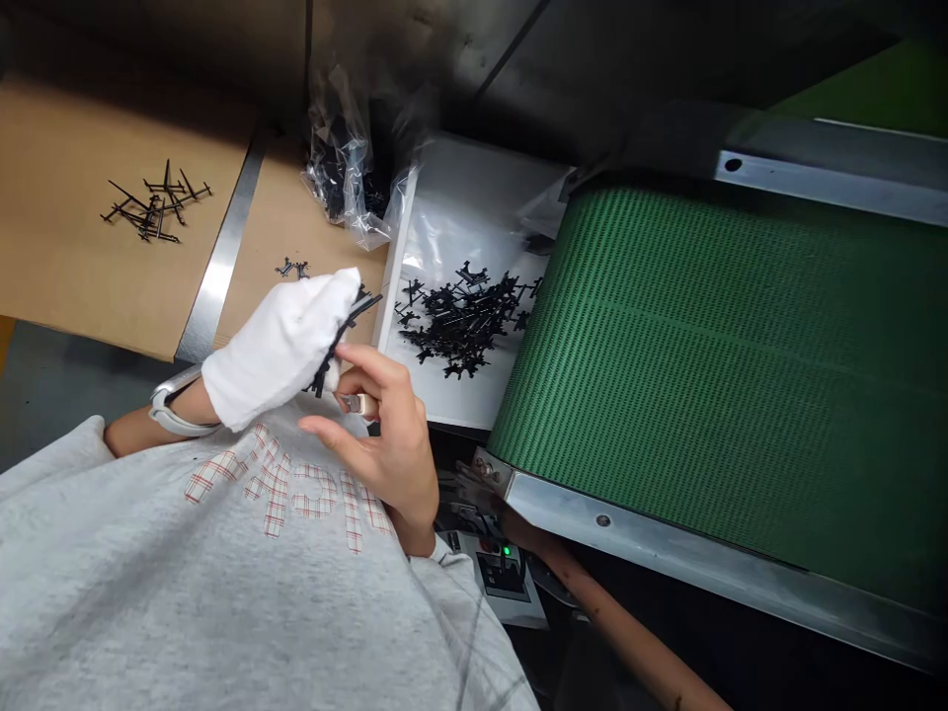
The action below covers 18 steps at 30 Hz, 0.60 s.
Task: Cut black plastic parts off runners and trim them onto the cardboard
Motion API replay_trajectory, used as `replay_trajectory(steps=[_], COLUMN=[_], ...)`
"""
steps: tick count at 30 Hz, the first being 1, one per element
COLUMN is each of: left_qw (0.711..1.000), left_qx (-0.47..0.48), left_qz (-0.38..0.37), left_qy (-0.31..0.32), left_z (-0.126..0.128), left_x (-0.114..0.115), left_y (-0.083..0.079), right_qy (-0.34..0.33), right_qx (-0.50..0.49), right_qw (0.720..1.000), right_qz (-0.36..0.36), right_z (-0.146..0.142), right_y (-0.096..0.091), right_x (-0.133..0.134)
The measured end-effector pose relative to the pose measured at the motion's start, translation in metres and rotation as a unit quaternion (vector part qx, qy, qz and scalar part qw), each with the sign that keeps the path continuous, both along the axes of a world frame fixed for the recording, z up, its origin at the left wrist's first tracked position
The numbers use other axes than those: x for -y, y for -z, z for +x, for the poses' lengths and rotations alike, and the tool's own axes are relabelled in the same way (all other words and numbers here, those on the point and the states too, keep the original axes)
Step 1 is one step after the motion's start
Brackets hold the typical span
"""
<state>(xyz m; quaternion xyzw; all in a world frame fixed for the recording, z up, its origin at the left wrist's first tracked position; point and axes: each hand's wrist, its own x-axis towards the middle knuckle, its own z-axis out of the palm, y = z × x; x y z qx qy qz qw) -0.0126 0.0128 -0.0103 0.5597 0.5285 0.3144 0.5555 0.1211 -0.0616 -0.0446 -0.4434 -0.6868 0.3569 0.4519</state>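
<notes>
My left hand wears a white glove and is closed around a thin black plastic part, which sticks out past the fingers. My right hand is bare and close beside it, its index fingertip at the black part. Curled fingers of that hand grip a small white tool with a metal end; its exact kind is unclear. The thumb stands apart. Two small black plastic pieces lie on the cardboard just beyond the glove.
A white tray holds a heap of black plastic parts. More long black parts lie on the cardboard at left. A clear plastic bag stands behind. The green conveyor belt fills the right side, edged by a metal rail.
</notes>
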Motion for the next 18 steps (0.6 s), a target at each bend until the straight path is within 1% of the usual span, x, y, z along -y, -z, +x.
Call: replay_trajectory(steps=[2,4,7,11,13,16,18], left_qw=[0.997,0.995,0.997,0.997,0.999,0.998,0.998], left_qx=[0.044,0.063,0.051,0.049,0.041,0.020,0.015], left_qz=[-0.059,-0.078,-0.054,-0.049,-0.012,0.051,0.064], left_qy=[-0.011,-0.011,-0.012,-0.016,-0.002,0.001,-0.011], left_z=[0.001,0.001,0.001,0.000,0.000,0.003,0.004], left_x=[-0.001,-0.001,-0.002,-0.001,0.000,0.001,0.001], left_y=[0.001,0.003,0.005,0.007,0.009,0.012,0.014], right_qy=[0.013,0.025,0.055,0.130,0.156,0.157,0.147], right_qx=[-0.016,-0.041,-0.079,-0.105,-0.103,-0.115,-0.120], right_qw=[1.000,0.999,0.995,0.985,0.981,0.979,0.980], right_qz=[-0.014,-0.027,-0.030,-0.033,-0.045,-0.060,-0.064], right_z=[-0.002,-0.005,-0.007,-0.008,-0.009,-0.010,-0.010], right_y=[0.002,0.004,0.004,0.001,-0.001,-0.002,-0.001], right_x=[-0.001,-0.002,-0.003,-0.005,-0.007,-0.008,-0.007])
